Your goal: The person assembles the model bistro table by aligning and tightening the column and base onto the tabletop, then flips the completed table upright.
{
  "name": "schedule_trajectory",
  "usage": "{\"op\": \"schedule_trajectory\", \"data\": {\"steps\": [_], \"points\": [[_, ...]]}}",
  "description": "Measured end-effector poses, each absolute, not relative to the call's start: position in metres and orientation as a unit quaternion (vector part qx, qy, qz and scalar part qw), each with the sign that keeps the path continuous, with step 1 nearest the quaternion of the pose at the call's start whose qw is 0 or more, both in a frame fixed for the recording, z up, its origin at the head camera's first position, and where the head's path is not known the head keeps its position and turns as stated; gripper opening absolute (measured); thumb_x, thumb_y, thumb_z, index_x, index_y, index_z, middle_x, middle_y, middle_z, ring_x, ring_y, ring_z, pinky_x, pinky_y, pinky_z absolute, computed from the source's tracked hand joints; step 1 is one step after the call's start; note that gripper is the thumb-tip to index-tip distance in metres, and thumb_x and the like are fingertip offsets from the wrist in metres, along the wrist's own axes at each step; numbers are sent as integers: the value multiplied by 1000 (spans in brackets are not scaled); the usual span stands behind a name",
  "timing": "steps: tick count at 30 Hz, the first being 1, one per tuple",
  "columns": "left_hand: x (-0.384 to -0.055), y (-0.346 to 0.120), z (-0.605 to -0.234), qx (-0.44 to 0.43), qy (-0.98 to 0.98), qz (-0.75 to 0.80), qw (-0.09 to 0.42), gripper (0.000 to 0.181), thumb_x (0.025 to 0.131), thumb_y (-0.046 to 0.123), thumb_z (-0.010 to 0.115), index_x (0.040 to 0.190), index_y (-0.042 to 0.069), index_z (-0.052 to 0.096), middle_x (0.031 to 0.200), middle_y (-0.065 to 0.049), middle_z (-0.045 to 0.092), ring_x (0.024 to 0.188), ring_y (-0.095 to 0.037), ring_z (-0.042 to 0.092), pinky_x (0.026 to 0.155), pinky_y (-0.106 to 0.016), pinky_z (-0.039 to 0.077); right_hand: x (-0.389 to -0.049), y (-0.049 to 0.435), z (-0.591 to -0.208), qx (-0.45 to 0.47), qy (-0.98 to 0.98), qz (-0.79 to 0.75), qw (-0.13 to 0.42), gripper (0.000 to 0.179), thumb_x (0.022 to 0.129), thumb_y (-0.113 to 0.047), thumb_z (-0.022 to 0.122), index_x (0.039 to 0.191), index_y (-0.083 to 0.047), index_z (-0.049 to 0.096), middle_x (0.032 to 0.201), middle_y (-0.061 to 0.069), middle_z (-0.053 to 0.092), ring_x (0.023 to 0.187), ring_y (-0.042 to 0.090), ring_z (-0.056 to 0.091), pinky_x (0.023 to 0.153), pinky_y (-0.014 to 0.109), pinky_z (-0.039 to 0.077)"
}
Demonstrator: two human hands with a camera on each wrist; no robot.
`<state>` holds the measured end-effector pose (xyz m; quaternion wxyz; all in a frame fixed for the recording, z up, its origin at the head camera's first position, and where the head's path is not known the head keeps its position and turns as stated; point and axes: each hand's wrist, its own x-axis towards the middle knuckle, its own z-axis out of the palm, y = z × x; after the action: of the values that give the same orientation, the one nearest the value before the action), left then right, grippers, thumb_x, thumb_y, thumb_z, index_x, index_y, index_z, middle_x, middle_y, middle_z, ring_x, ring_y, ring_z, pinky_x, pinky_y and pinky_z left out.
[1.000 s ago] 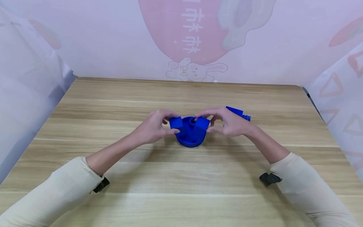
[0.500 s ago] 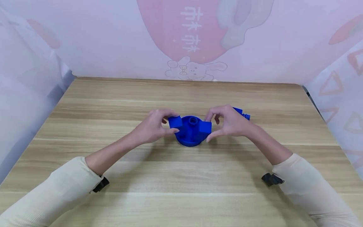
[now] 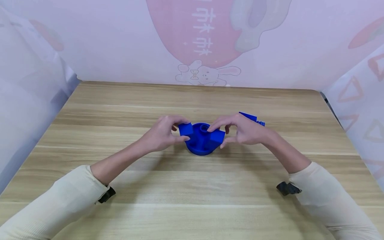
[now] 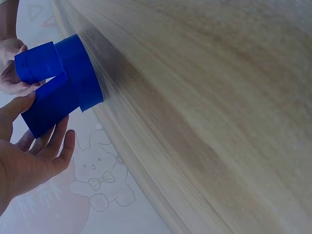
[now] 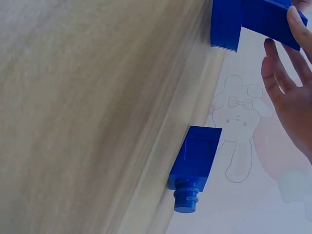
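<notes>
A round blue base [image 3: 200, 151] with a raised ring-shaped socket [image 3: 204, 128] stands on the table in the head view. Two blue rectangular blocks slant up from it, one on each side. My left hand [image 3: 162, 135] pinches the left block [image 3: 186, 129] between thumb and fingers. Around the right block [image 3: 216, 136] my right hand [image 3: 241, 130] has its thumb at the near edge and fingers at the far edge. In the left wrist view the base [image 4: 80, 73] is seen side-on, and the left hand [image 4: 36, 151] grips the nearer block [image 4: 48, 105].
A separate blue block with a ridged round peg [image 5: 195, 161] lies on the wooden table [image 3: 192, 186], behind my right hand and partly hidden by it in the head view. A printed white curtain [image 3: 120, 50] stands along the table's back edge.
The right block has turned outward to the right on the base. My right hand drew back to its outer edge, then reached its fingers over it again. The left hand stays put.
</notes>
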<state>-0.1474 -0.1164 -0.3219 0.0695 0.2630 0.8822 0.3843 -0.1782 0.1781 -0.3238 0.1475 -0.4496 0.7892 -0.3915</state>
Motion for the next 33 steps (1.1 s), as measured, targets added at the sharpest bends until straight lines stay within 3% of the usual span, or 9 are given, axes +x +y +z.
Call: {"op": "schedule_trajectory", "data": {"steps": [9, 26, 33], "points": [[-148, -116, -323, 256, 886, 381, 67, 42, 84, 6, 86, 122, -7, 71, 117, -18, 74, 101, -31, 68, 91, -47, 59, -172, 172, -329, -463, 806, -360, 78, 41, 75, -17, 95, 109, -9, 74, 113, 3, 75, 98, 17, 64, 73, 41, 54], [-151, -116, -324, 267, 884, 381, 48, 39, 81, 5, 88, 115, -7, 73, 110, -17, 75, 95, -29, 72, 89, -47, 60, -167, 170, -335, -462, 816, -347, 18, 40, 73, -19, 96, 104, -8, 74, 101, 0, 75, 87, 15, 63, 68, 40, 52], [-150, -116, -324, 269, 884, 381, 43, 39, 81, 4, 88, 115, -8, 73, 108, -18, 75, 95, -30, 73, 89, -48, 60, -165, 168, -337, -451, 823, -346, -3, 44, 71, -22, 96, 105, -7, 73, 87, -2, 65, 80, 26, 60, 65, 42, 50]]}}
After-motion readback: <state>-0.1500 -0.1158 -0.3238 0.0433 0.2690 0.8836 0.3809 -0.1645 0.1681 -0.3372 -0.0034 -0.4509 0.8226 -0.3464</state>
